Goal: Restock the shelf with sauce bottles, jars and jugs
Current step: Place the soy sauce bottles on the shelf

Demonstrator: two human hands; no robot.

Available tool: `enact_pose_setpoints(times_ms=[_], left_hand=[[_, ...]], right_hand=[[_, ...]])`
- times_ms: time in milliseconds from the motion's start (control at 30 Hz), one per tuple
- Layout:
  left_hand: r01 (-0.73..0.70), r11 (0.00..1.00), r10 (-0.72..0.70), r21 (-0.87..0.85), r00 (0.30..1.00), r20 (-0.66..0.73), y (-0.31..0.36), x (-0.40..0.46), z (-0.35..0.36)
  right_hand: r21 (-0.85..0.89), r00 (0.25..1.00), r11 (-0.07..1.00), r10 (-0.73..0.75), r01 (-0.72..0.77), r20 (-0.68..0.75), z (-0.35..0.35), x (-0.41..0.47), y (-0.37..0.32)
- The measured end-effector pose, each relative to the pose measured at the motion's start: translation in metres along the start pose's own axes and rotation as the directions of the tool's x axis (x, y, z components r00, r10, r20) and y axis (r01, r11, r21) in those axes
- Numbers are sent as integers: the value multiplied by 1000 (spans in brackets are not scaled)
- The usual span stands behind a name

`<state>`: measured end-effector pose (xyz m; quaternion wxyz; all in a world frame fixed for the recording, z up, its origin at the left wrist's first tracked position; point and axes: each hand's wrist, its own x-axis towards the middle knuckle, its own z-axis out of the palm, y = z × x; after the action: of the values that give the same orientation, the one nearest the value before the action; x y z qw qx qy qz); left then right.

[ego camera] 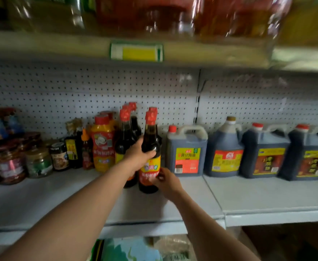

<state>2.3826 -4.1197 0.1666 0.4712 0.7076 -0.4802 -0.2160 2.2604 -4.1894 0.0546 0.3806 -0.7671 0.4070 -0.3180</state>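
At the far left of the shelf (60, 200) stand a cluster of jars (38, 162), then a few small bottles and a yellow squeeze bottle (103, 144) with a red cap. Next come several tall dark sauce bottles with red caps (125, 136), packed close. The left hand (140, 155) grasps the front sauce bottle (150, 147) around its shoulder, fingers curled round the glass; the bottle stands upright on the shelf just in front of its neighbours. The right hand (166, 180) pinches the bottle low down at the label, apparently turning or steadying it. To the right sit a grey jug (186, 153), a rounder dark jug (225, 149) and two more dark jugs (263, 151), in a row, the last blurred at the edge.

The bottle looks nearly placed. The risk, as I judge it, lies in the tight row: nudging it backward could knock the bottles behind against each other or tip one, and twisting it with the base dragging could topple it toward the grey jug or off the shelf front.
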Motion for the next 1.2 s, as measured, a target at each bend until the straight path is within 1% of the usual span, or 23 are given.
enact_pose_setpoints(times_ms=[67,100,200,367,433,500,567,667,800,933,1100,1200], left_hand=[[1,995,6,104,998,-66,3,-6,3],[5,992,7,129,995,-97,3,-10,4],[32,989,-10,145,989,-147,-5,-29,0],[121,958,-63,259,973,-220,-32,-80,-41],[174,941,-107,292,966,-234,-48,-104,-64],[238,920,-165,311,956,-243,-66,-126,-88],[284,904,-215,320,948,-232,-84,-147,-111],[289,892,-227,346,951,-210,-108,-180,-142],[262,844,-200,469,963,-179,-138,-221,-186],[255,799,-188,545,966,-176,-173,-251,-235],[256,789,-198,559,967,-162,-222,-282,-280],[246,776,-202,580,969,-141,-256,-294,-298]], right_hand=[[-38,999,999,20,-22,-50,-4,-4,-5],[-45,998,999,19,-22,-66,-8,-11,-9],[-100,996,995,-14,6,-83,-20,-33,-18],[-215,998,977,-31,18,-59,-28,-71,-33],[-263,999,965,-29,16,-45,-22,-88,-42],[-334,1000,942,-28,25,-4,-14,-104,-54],[-419,997,906,-44,66,61,-2,-118,-69],[-463,992,880,-60,105,110,21,-140,-95],[-476,987,870,-65,128,147,65,-171,-127],[-500,976,853,-48,152,214,120,-197,-157],[-492,959,856,-16,159,281,192,-228,-177],[-522,949,838,18,157,314,232,-241,-182]])
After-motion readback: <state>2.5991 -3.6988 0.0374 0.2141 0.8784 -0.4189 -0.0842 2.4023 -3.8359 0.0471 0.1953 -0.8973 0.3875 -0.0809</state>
